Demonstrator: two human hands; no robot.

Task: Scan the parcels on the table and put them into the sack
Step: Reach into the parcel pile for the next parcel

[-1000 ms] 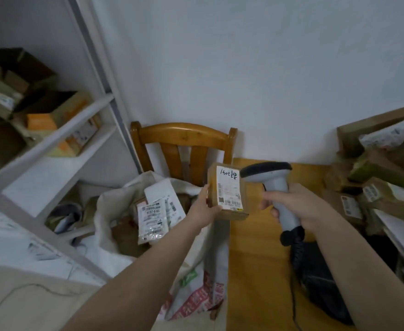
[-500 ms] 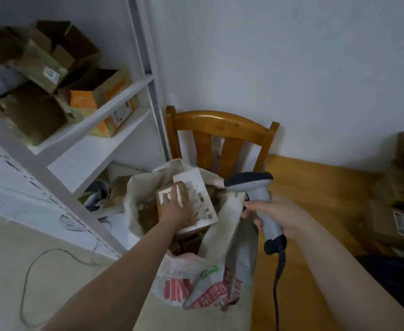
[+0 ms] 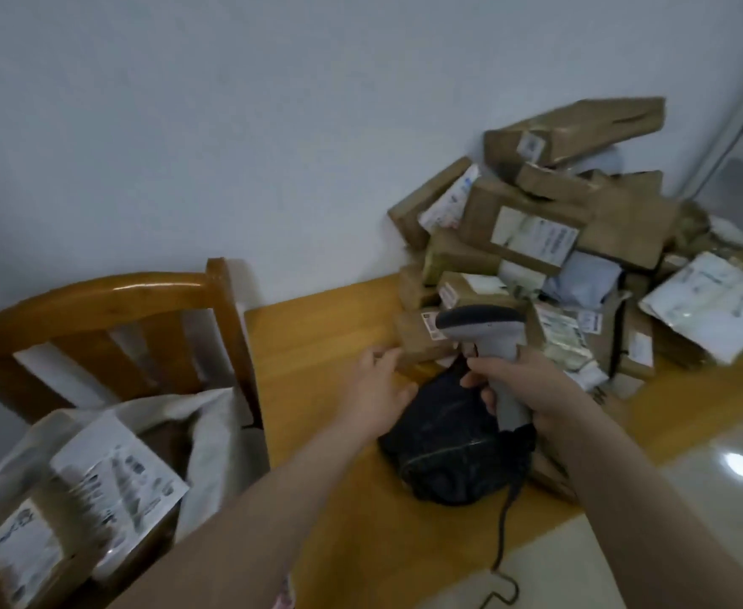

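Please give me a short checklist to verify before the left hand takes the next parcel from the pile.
1. Left hand empty: ok, open.
2. Right hand grips the scanner: ok.
3. Brown box at the front of the pile, near the left hand: ok.
4. Box label readable: cannot tell, blurred and partly behind the scanner.
5. Pile stable if that box is pulled: cannot tell; parcels lean above it.
6. Sack mouth open: ok.
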